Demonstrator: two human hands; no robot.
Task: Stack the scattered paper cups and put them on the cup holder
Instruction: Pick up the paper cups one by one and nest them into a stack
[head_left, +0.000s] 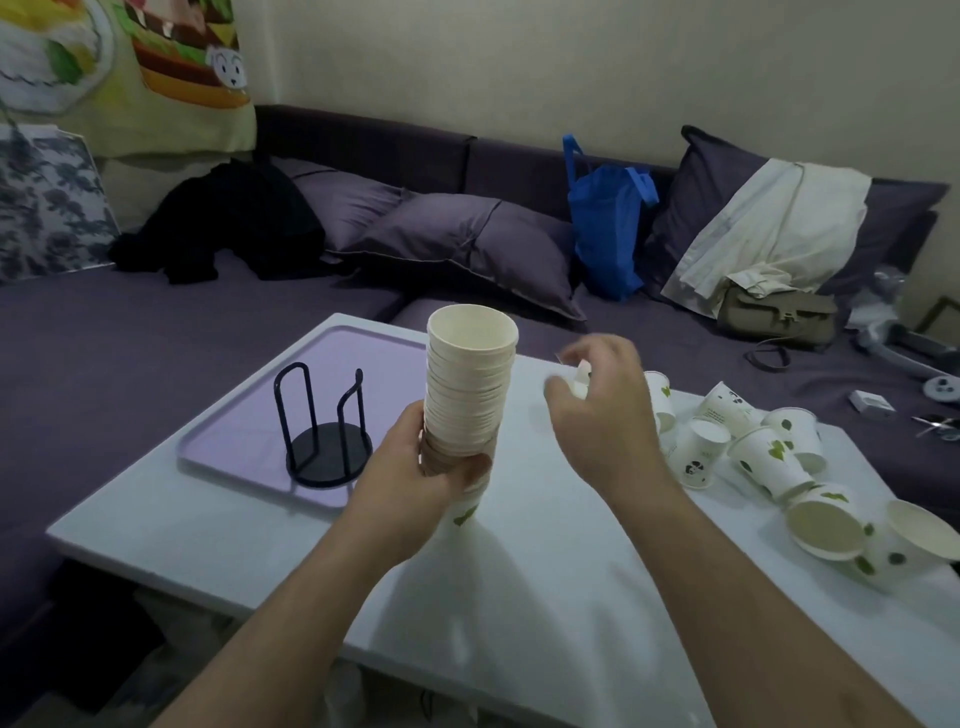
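1. We saw the left hand (415, 457) with its fingers curled round the lower part of a tall stack of paper cups (470, 384), which it held upright above the white table (519, 597), mouth up.
2. The right hand (602, 410) hovered just right of the stack, blurred, fingers bent; something small and white showed at its fingertips, but we could not tell whether it was gripped.
3. Behind and to the right of that hand, the scattered paper cups (769, 457) lay in a heap on the table's right side, some upright, some tipped over, a few touching one another.
4. Left of the stack, the black wire cup holder (324, 441) stood on a lilac tray (234, 431), with nothing between it and the stack.
5. Beyond the table we saw a purple sofa with pillows (467, 244), a blue bag (608, 228), a khaki handbag (779, 312) and black clothing (228, 223).
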